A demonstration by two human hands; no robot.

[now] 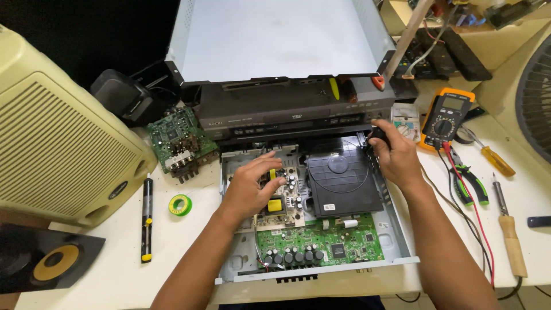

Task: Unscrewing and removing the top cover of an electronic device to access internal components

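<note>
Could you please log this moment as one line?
left hand on power board | right hand grips black tool | open player case

On the desk (115,275), a cream speaker cabinet (63,143) sits at nine o'clock, with a loose green circuit board (178,135), a black pen-like tool (147,218) and a green tape roll (180,205) nearby. At three o'clock lie an orange multimeter (447,115), green-handled pliers (468,181) and a wooden-handled soldering iron (511,235).
</note>
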